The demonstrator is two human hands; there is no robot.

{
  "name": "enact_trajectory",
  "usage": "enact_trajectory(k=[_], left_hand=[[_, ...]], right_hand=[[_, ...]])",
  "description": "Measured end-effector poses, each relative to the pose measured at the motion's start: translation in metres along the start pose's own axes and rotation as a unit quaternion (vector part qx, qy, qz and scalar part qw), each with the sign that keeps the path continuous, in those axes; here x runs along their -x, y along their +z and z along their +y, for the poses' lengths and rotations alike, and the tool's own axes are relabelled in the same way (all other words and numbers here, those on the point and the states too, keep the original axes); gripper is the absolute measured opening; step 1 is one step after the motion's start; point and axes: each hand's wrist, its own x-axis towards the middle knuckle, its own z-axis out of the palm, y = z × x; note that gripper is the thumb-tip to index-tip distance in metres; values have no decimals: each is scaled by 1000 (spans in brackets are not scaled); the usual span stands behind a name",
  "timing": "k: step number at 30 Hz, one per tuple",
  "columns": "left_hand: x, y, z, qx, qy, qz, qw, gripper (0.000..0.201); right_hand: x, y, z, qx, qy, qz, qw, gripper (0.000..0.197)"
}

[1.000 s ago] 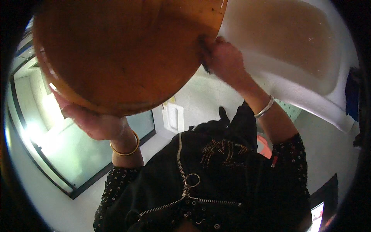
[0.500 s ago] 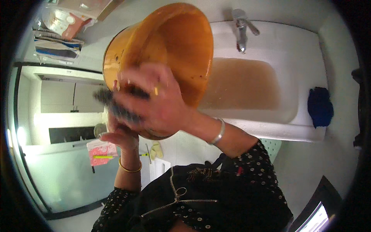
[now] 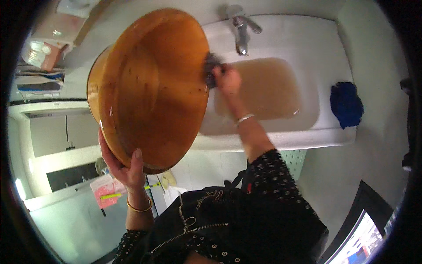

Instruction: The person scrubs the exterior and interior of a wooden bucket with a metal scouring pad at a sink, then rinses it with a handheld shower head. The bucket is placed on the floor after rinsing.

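Observation:
A large orange-brown tub (image 3: 145,83) is tilted on its side, its mouth turned toward me and to the right. It has a glossy, wood-like surface with small dark specks inside. My left hand (image 3: 125,169) grips its lower rim, thumb over the edge and fingers on the outer wall. At the right side of the rim, my right hand (image 3: 229,81) presses a dark grey scrubber (image 3: 212,70) against the tub. Motion blurs the scrubber, so its exact kind is unclear. Behind that hand, brownish water (image 3: 268,90) stands in the white sink (image 3: 316,48).
A chrome faucet (image 3: 241,37) rises at the sink's back edge. A dark blue cloth (image 3: 347,104) lies on the sink's right rim. Packages (image 3: 41,55) sit on the far left, near a pink-and-white cloth (image 3: 105,190). A screen (image 3: 358,242) shows at lower right.
My right hand has moved with the scrubber from the tub's left outer side to its right rim. The tub has shifted left and turned its mouth more toward me.

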Motion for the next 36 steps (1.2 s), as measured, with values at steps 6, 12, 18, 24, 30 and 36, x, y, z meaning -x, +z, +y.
enact_trajectory(k=[6,12,18,24,30,36], left_hand=[[11,-5,-1,-73,8,20,997,89],[3,-1,2,-80,12,18,997,87],[0,2,5,-81,-4,21,996,86],[2,3,8,-64,-11,24,998,89],[5,4,6,-38,-21,39,998,90],[4,0,5,-88,3,31,996,92]], right_hand=[[-57,-37,126,149,121,194,962,42],[-7,0,19,-247,129,-3,960,32],[24,44,-210,-570,-104,54,813,26],[105,74,-232,-465,-298,14,833,24],[131,91,-128,-187,-487,-120,845,23],[69,115,-158,-188,-219,-169,942,22]])
